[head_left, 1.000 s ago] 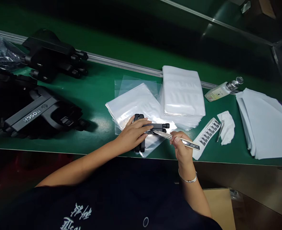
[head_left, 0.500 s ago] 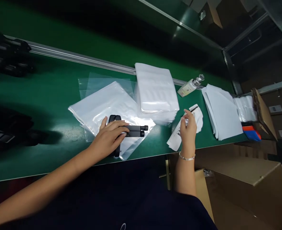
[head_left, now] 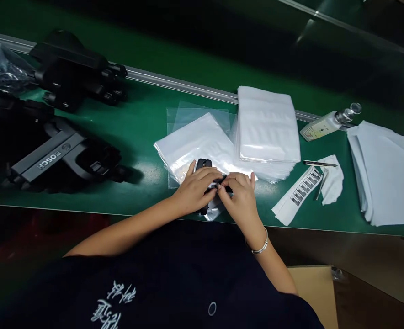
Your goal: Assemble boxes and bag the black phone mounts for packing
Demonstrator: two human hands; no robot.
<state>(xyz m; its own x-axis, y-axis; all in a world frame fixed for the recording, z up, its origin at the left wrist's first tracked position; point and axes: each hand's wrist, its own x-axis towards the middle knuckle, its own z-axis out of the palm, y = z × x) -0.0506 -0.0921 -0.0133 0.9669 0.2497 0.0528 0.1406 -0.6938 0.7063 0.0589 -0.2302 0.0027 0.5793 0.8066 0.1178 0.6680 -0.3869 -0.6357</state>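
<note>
Near the front edge of the green bench, my left hand (head_left: 195, 191) is closed around a black plastic fitting (head_left: 204, 163), whose upper end sticks out above my fingers. My right hand (head_left: 241, 195) meets it from the right, thumb and fingertips pinched together against the fitting. A small pale piece shows between the fingertips of both hands, too small to name. Most of the fitting is hidden by my hands. Beneath it lie clear plastic bags (head_left: 197, 137), fanned out loosely.
A thick stack of bags (head_left: 268, 123) stands behind my right hand. Further right are a label strip (head_left: 296, 196), tweezers (head_left: 320, 163), crumpled white tissue (head_left: 334, 183), a pump bottle (head_left: 321, 127) and white sheets (head_left: 390, 178). Black-and-grey BOSCH units (head_left: 49, 157) crowd the left.
My right hand has moved left from the label strip to the fitting, where its fingertips now meet my left hand's. The view has swung left, bringing the BOSCH units into clearer sight.
</note>
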